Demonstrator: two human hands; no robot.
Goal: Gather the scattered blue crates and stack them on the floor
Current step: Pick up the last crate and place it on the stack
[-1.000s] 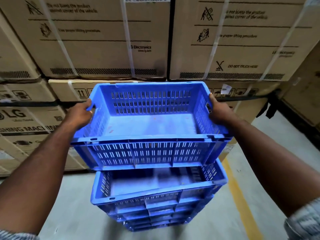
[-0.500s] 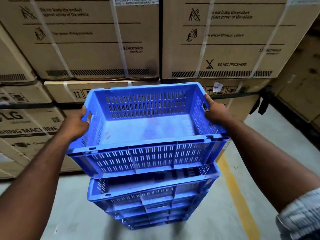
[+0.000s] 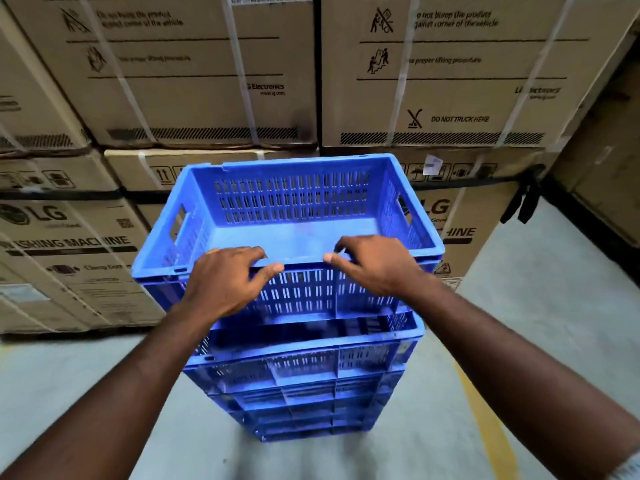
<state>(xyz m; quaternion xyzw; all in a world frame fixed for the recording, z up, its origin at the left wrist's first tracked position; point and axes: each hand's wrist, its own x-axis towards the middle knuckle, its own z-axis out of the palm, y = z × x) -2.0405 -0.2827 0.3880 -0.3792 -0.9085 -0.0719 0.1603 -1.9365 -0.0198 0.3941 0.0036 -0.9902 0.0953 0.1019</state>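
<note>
While two hands gripped its near rim, the top crate (image 3: 294, 233) sat on the stack (image 3: 304, 386)

As it stood in the middle of the view, the top crate was blue, empty and upright, with slotted walls and a handle hole in each short side. Its base went down behind the rim of the crate below, so whether it was fully seated could not be told. It sat a little askew to that crate, its left end jutting past it. The stack beneath was several blue crates set one on another, resting on the floor (image 3: 69, 393).

The left hand (image 3: 225, 282) held the near rim left of its middle, fingers curled over the edge into the crate and thumb pressed on the outer wall. The right hand (image 3: 374, 265) held the same rim just right of the middle, fingers hooked over the edge and thumb stretched leftward along the rim. The two hands were near each other, not touching. Both forearms were bare; a bit of sleeve (image 3: 632, 467) showed at the lower right corner.

Around the stack the floor was pale grey concrete, with a yellow line (image 3: 491, 438) running on the right. Behind, brown cartons (image 3: 194, 81) were piled in rows, bound with pale bands and printed with handling marks, "LG" and "DO NOT TRUCK HERE". A black strap (image 3: 523, 199) ran across the lower cartons, its loose end hanging at the right.
</note>
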